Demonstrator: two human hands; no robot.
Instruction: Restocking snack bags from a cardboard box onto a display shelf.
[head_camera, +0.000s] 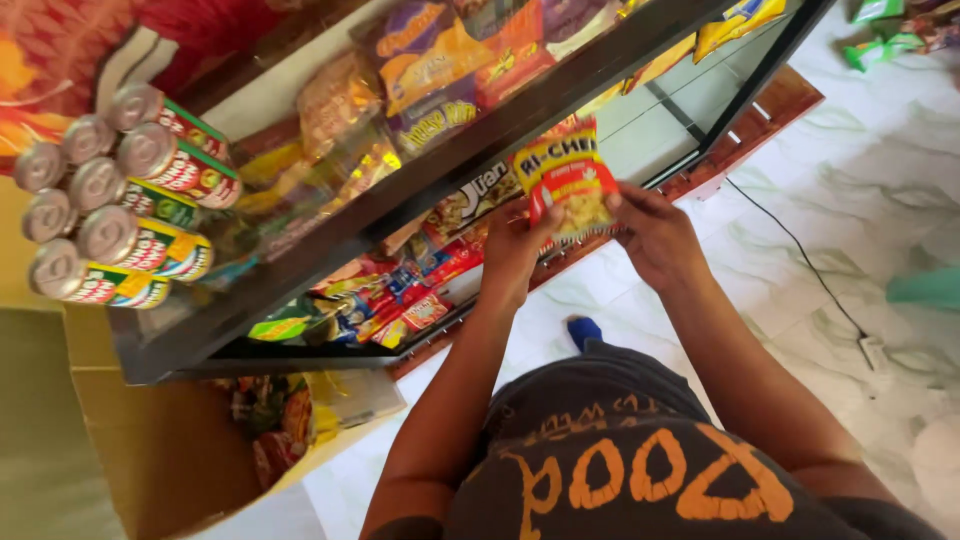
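At the far left, a cluster of tin cans (110, 200) lies on its sides on top of a glass display case (330, 245), silver ends toward the camera, labels in red, green and yellow. Below them stands an open cardboard box (150, 440) with bright wrappers inside. Under the case's dark-framed glass top, snack bags (440, 60) in orange, purple and yellow fill the upper shelf, and smaller red, blue and green sachets (370, 305) crowd the lower one.

The left hand (512, 255) pinches the lower left edge of a noodle packet (567, 180), and the right hand (652, 235) clasps its right edge, so both hands grasp it. The packet is held in front of the case's open side, roughly upright: its long axis runs top to bottom, slightly tilted, with the red and yellow printed face toward the camera.

At the right, a black cable (800, 260) trails across the white marble floor (880, 180).
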